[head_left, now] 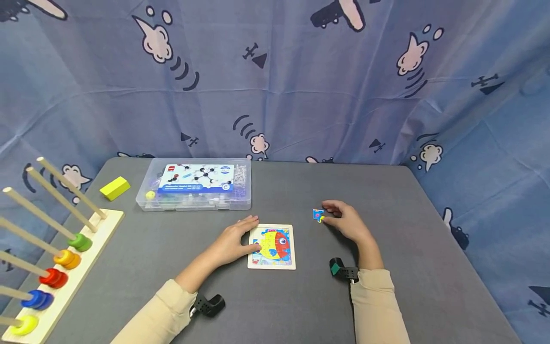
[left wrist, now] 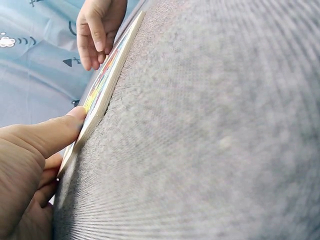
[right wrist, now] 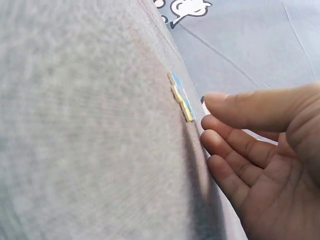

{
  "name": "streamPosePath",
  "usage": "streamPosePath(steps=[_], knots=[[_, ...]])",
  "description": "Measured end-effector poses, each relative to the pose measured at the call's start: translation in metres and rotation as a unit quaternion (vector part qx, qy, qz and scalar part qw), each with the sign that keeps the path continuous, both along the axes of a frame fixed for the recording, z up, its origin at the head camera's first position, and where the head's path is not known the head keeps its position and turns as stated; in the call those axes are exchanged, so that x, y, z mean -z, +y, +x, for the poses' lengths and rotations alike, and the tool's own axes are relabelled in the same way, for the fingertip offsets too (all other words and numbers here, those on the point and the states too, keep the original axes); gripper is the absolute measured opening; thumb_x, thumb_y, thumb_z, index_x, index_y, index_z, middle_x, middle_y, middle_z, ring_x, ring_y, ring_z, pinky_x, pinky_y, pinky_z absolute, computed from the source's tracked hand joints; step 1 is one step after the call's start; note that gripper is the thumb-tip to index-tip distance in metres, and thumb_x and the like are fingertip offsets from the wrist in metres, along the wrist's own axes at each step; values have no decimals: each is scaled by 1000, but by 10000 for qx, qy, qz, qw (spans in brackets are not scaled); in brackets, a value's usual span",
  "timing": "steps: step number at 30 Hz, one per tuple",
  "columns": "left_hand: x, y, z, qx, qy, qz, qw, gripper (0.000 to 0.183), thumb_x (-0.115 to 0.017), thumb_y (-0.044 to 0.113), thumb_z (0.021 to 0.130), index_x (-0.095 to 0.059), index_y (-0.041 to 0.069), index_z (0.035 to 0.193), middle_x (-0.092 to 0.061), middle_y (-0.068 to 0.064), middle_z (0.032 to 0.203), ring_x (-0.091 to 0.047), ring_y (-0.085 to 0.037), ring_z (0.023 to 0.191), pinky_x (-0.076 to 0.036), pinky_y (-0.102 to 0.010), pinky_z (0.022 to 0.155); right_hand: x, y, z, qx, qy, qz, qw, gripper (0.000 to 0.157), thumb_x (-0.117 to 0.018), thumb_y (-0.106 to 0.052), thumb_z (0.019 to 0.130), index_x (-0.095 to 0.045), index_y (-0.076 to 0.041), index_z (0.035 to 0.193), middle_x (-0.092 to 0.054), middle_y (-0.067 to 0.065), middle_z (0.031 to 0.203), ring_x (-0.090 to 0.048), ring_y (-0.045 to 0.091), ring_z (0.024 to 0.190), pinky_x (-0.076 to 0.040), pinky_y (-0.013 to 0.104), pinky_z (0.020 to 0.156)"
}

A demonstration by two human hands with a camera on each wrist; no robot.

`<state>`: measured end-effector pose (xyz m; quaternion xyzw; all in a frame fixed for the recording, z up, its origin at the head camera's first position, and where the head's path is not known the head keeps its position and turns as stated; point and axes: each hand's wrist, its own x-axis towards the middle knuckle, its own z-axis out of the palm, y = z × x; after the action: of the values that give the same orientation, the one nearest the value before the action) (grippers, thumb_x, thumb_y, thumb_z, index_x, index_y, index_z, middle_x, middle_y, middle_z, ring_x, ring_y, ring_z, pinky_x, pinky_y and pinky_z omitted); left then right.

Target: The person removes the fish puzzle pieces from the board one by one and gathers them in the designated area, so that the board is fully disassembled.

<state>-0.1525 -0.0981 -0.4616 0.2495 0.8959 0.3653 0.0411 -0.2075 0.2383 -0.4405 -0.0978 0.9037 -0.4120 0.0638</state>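
Observation:
A square fish jigsaw puzzle (head_left: 271,247) in a pale wooden frame lies flat on the grey table. My left hand (head_left: 232,242) rests at its left side, with the thumb (left wrist: 70,127) on the puzzle's face and the fingers along the upper left corner. To the right, a small blue and yellow puzzle piece (head_left: 318,215) lies on the table. Close beside it is my right hand (head_left: 347,222), thumb and fingers spread apart. In the right wrist view the piece (right wrist: 181,97) shows edge-on, just beyond the fingertips (right wrist: 212,102), and nothing is pinched.
Behind the puzzle stands a clear plastic case (head_left: 193,184) with a molecular model label. A yellow block (head_left: 115,188) lies left of it. Along the left edge is a wooden peg rack (head_left: 100,227) with coloured rings. A blue patterned curtain (head_left: 275,76) hangs behind the table.

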Motion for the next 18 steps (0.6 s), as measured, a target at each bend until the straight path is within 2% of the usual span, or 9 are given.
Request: streamPosePath(steps=[9, 18], knots=[[1, 1, -3, 50, -21, -109, 9999, 67, -73, 30, 82, -49, -1, 136, -44, -11, 146, -34, -27, 140, -27, -46, 116, -18, -14, 9, -231, -78, -6, 9997, 51, -64, -12, 89, -48, -1, 136, -51, 22, 135, -48, 38, 126, -42, 53, 102], [4, 0, -2, -16, -77, 5, 10000, 66, -73, 29, 82, -49, -2, 136, -44, -11, 146, -34, -27, 140, -27, -47, 115, -23, -51, 18, -1145, 187, 133, 9932, 49, -68, -13, 87, -52, 1, 131, -55, 19, 131, -51, 37, 122, -42, 52, 103]])
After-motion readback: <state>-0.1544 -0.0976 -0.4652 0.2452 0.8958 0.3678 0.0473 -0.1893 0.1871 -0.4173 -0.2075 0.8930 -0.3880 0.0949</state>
